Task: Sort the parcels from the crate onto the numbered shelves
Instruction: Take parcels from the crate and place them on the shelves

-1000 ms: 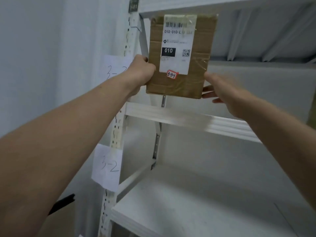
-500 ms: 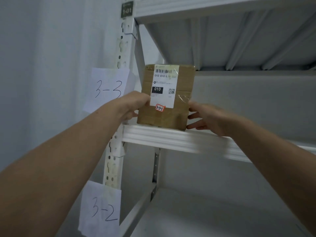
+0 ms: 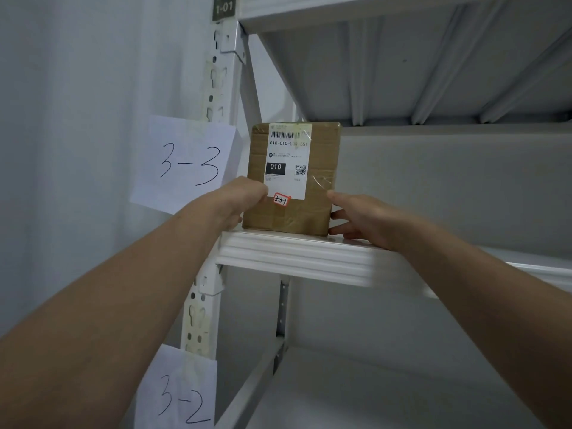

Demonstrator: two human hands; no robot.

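Two bare hands frame one brown cardboard parcel [image 3: 322, 150] that stands upright on its lower edge at the front left corner of a white metal shelf [image 3: 309, 255], its broad face turned outward and its left side close to the slotted upright post [image 3: 216, 97]. The left hand [image 3: 241, 201] grips the parcel low on its left edge, with the thumb lying over the front face just beside the white shipping label [image 3: 288, 162]; its other fingers are hidden behind the box. The right hand [image 3: 362, 218] rests at the lower right edge with fingers [image 3: 337, 215] stretched out nearly straight and touching the parcel's side, thumb raised against the right front edge, not closed around anything. The shipping label carries a barcode, a black block reading 010 and a small square code, and a red-rimmed sticker [image 3: 281, 199] marked 3-3-1 sits at its bottom edge. To the left of the post, level with the parcel, hangs a paper sign [image 3: 185, 164] handwritten 3-3; a second paper sign [image 3: 179, 394] handwritten 3-2 hangs lower on the same post, beside the lower shelf [image 3: 371, 397]. A dark plate [image 3: 223, 7] reading 1-01 sits at the top of the post. The ribbed underside of the upper shelf [image 3: 402, 57] spans above the parcel, well apart from its top. A pale wall [image 3: 77, 119] fills the left side.
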